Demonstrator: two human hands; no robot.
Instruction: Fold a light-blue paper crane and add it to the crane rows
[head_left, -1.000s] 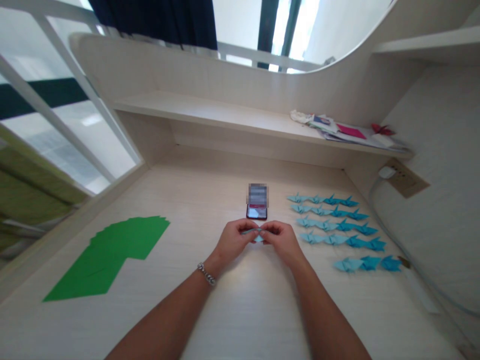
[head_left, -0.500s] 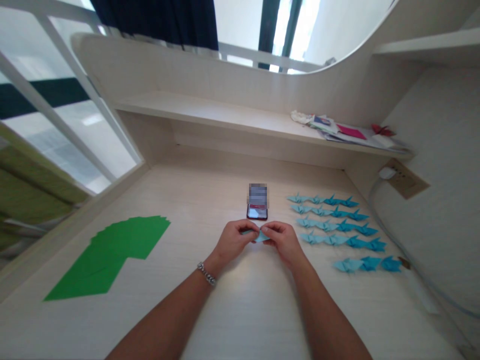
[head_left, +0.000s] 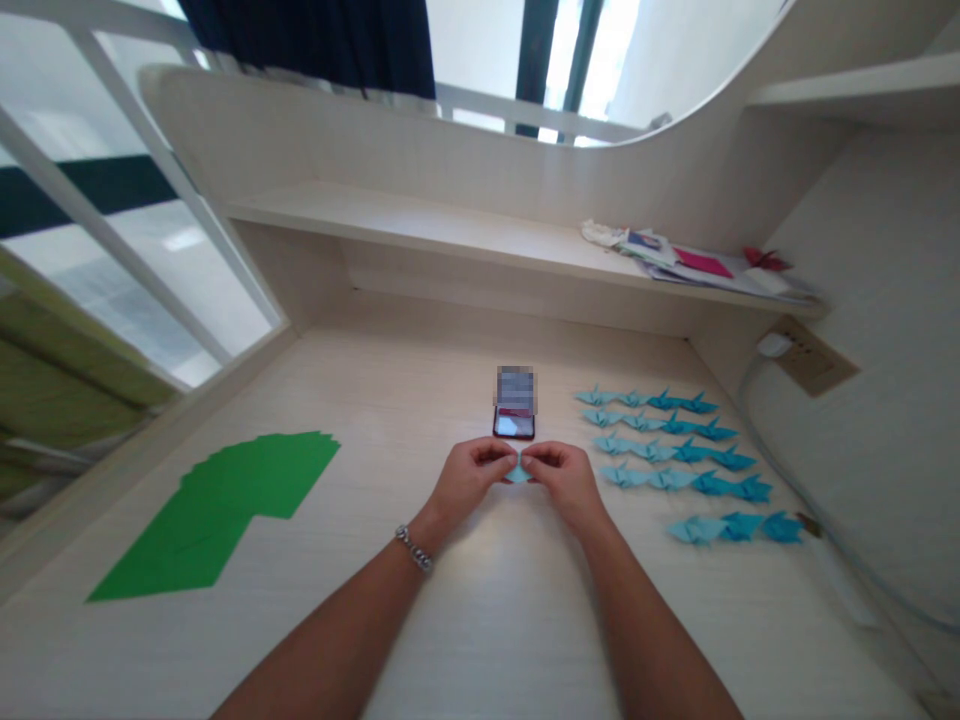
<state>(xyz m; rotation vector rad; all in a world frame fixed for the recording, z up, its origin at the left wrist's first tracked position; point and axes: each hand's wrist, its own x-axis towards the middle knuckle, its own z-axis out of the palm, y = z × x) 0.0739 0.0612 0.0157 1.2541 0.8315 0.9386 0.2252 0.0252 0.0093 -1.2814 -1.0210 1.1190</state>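
Note:
Between my two hands is a small piece of light blue origami paper (head_left: 518, 474), folded and partly covered by my fingers. My left hand (head_left: 472, 474) pinches its left side, and my right hand (head_left: 562, 476) pinches the right side, thumbs close together. Just beyond my fingertips lies a phone (head_left: 514, 424) with its screen up. To the right, several rows of folded paper cranes (head_left: 676, 480) rest on the desk, pale blue at the left and deeper blue at the right. Fanned green paper sheets (head_left: 217, 510) lie on the left.
A shelf (head_left: 420, 225) spans the back of the desk (head_left: 405, 350), with papers (head_left: 701, 263) piled at its right. Above it hangs a mirror (head_left: 480, 60). On the right wall a white plug (head_left: 774, 345) sits in a socket, its cable (head_left: 787, 475) running down past the cranes.
My fingers have shifted slightly on the light blue paper, and its visible part now sits more centred between my thumbs. The cranes, phone and green sheets have stayed put.

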